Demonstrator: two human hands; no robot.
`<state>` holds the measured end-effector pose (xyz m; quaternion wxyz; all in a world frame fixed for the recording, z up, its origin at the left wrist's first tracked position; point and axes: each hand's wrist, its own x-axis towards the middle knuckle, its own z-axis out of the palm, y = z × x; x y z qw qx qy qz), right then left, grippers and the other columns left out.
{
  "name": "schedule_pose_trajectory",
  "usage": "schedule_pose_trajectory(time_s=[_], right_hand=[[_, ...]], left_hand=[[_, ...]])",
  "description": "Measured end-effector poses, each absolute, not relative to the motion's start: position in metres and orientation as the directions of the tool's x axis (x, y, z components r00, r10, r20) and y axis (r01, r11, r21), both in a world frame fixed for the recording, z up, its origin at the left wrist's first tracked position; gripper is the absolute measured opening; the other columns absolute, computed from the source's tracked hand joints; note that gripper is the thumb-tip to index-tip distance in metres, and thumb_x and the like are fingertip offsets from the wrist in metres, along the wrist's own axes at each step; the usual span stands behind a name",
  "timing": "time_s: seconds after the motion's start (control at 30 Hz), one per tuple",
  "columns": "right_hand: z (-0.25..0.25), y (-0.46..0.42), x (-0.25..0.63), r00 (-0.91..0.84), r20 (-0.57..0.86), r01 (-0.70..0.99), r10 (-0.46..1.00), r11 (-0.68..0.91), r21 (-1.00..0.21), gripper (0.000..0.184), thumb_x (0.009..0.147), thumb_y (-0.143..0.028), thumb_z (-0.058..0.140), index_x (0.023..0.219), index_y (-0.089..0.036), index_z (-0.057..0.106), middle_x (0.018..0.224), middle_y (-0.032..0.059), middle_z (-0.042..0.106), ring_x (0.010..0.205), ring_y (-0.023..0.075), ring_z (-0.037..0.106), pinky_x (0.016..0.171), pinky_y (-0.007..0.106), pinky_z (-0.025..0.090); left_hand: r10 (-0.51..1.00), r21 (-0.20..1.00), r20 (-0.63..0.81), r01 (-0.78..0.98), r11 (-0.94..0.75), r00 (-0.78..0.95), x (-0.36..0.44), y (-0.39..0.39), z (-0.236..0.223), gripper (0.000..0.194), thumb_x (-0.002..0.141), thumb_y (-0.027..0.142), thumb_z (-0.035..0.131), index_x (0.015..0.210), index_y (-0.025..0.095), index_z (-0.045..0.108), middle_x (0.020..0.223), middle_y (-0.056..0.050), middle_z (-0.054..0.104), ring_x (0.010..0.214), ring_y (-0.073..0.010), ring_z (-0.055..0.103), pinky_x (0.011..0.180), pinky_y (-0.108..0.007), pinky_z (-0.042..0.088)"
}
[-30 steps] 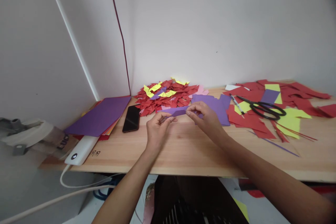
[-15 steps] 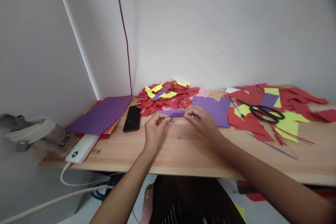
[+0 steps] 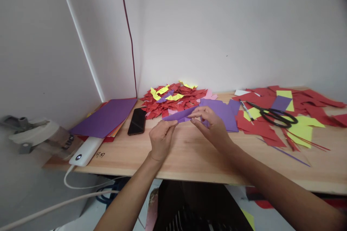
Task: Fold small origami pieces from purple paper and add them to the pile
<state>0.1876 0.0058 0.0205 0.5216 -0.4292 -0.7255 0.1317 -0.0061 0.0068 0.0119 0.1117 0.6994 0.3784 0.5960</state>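
Between my hands is a folded strip of purple paper (image 3: 181,114), tilted with its right end higher, just above the wooden table. My left hand (image 3: 162,135) is closed and pinches its lower left edge between thumb and fingers. At the right, my right hand (image 3: 207,122) has thumb and fingers around the strip's other end; the fingertips partly cover it. Behind the strip lies a heap of small folded paper pieces (image 3: 176,95), mostly red with some yellow and purple. A stack of purple paper (image 3: 221,113) lies just beyond my right hand.
A black phone (image 3: 137,121), a purple sheet pile (image 3: 104,118) and a white power bank (image 3: 86,152) with a cable are at left. To the right lie black-handled scissors (image 3: 279,117), a pen (image 3: 246,110), red paper scraps (image 3: 258,130) and yellow paper (image 3: 305,131).
The purple strip has gone from nearly level to tilted, its right end raised, and more of its face shows. My left hand has turned over slightly; the right hand's fingers have shifted along the paper.
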Motion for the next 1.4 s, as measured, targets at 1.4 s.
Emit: schedule_pose_trajectory(time_s=[1.4], right_hand=[[0.022,0.004,0.182,-0.027,0.600,0.579,0.799,0.502,-0.642,0.010,0.085,-0.030,0.062,0.081,-0.022,0.060,0.081,0.0016,0.067,0.075,0.0180,0.058,0.071,0.031,0.040]], left_hand=[[0.877,0.878,0.474,0.037,-0.477,0.077,0.005,0.007,0.015,0.031,0.075,0.029,0.075,0.098,0.020,0.056,0.083,-0.001,0.066,0.079,-0.0130,0.064,0.074,-0.024,0.049]])
